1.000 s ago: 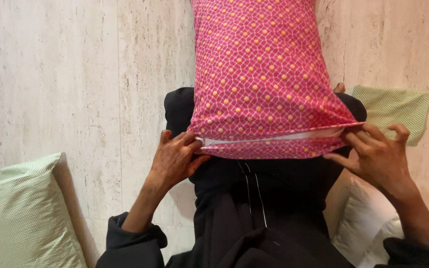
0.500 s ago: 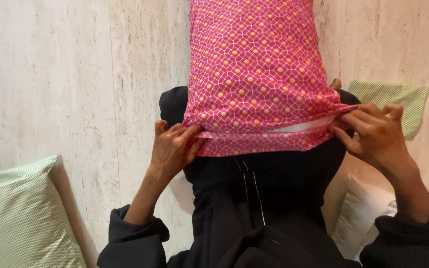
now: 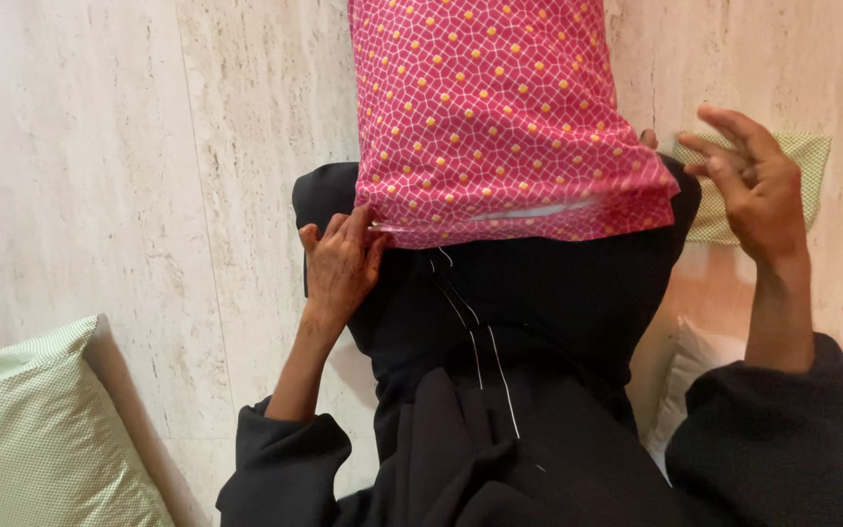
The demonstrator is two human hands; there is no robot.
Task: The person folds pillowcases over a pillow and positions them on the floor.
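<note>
Pink pillow stands on the lap. Left hand pinches its lower corner; right hand hangs open, clear. Advisable: hold the corner taut, seam level.

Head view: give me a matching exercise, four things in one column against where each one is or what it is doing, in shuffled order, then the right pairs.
Things:
1. Left hand
2. Right hand
3. Pink pillow with yellow dots
4. Green checked pillow

Places or states:
A. Lying at the lower left on the pale stone floor
B. Resting on the person's black-clad lap
C. Pinching the pink cover's near corner
D. Raised and open, off the pink cover, over a folded green checked cloth

Pairs: 1-C, 2-D, 3-B, 4-A
</note>
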